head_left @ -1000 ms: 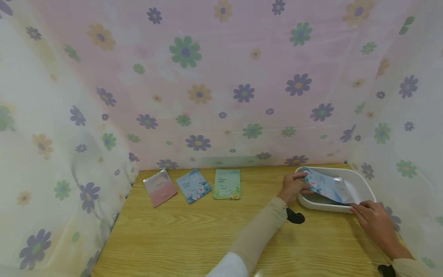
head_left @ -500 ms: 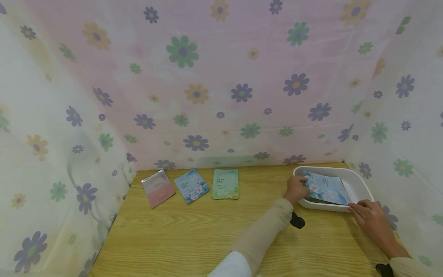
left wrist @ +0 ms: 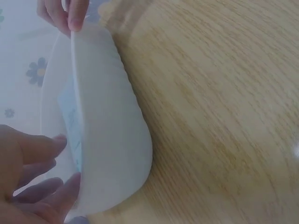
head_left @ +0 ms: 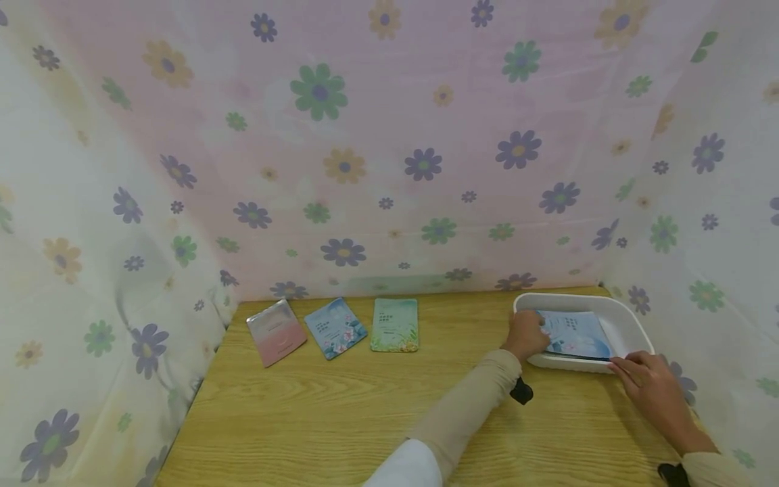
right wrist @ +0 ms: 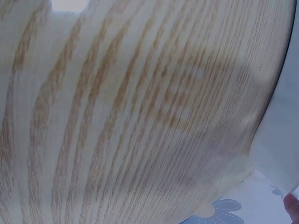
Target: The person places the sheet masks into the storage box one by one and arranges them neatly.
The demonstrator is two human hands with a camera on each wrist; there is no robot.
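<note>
Wood-grained table (head_left: pixel 341 419) — in the white tray (head_left: pixel 627 331), a pale-blue, lettered packet (head_left: pixel 577 333).

Passable: desk (head_left: pixel 328 419) strip between green packet (head_left: pixel 394 325) and white tray (head_left: pixel 633 328). Left forearm (head_left: pixel 465 402) cuts across the front. Left hand (head_left: pixel 526 335) blocks tray's left end; right hand (head_left: pixel 660 392), near-right corner. Room inside right of blue packet (head_left: pixel 575 335). Floral curtain (head_left: pixel 377 135) walls back and right.

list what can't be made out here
Blue packet in tray, left edge: head view, hidden by left hand.
Tray floor beneath it: head view, covered by that packet.
Green packet, smallest print: head view, too small.
Right hand, mostly: right wrist view, cut off by edge.
</note>
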